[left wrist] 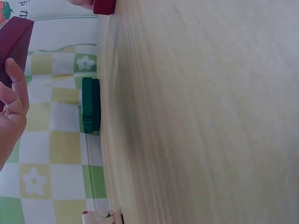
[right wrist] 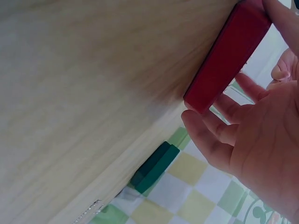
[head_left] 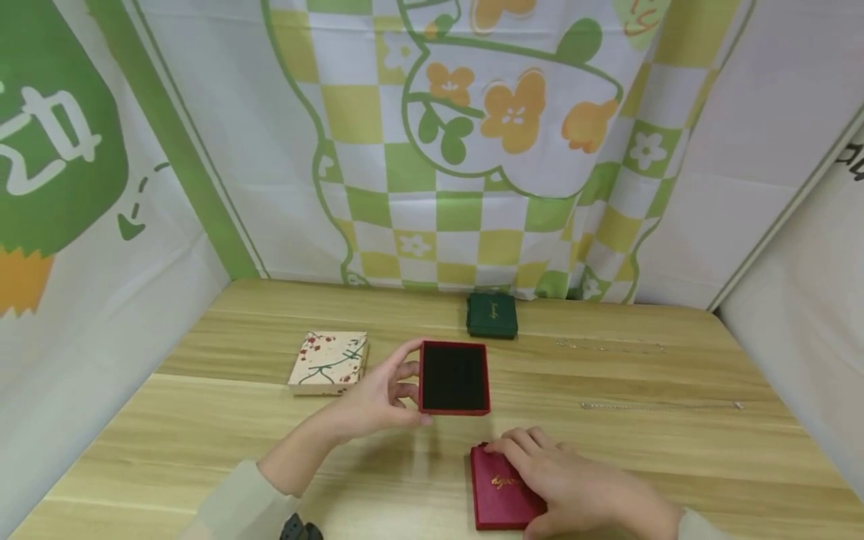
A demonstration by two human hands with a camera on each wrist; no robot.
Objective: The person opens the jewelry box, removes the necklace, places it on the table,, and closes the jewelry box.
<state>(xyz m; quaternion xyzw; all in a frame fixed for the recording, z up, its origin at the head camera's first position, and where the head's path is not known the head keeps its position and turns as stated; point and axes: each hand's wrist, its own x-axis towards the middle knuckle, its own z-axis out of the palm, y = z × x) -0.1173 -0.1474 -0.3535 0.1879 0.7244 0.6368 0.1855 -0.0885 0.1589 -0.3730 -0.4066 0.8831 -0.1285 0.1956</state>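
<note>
My left hand (head_left: 371,397) holds a red jewelry box base (head_left: 454,377) by its left side, raised above the table, with its black padded inside facing me. In the left wrist view, curled fingers press against the wall of this box base (left wrist: 17,39). Nearer to me, a red box lid (head_left: 499,491) with gold lettering lies on the table. My right hand (head_left: 567,476) grips it from the right, fingers over the far edge and thumb at the near edge. In the right wrist view the fingertips reach the side of the lid (right wrist: 226,58).
A dark green jewelry box (head_left: 492,315) sits at the table's back edge by the checkered curtain (head_left: 459,210). A cream floral box (head_left: 329,363) stands left of my left hand. On the right lie two thin silver chains, the nearer chain (head_left: 661,406) stretched out straight.
</note>
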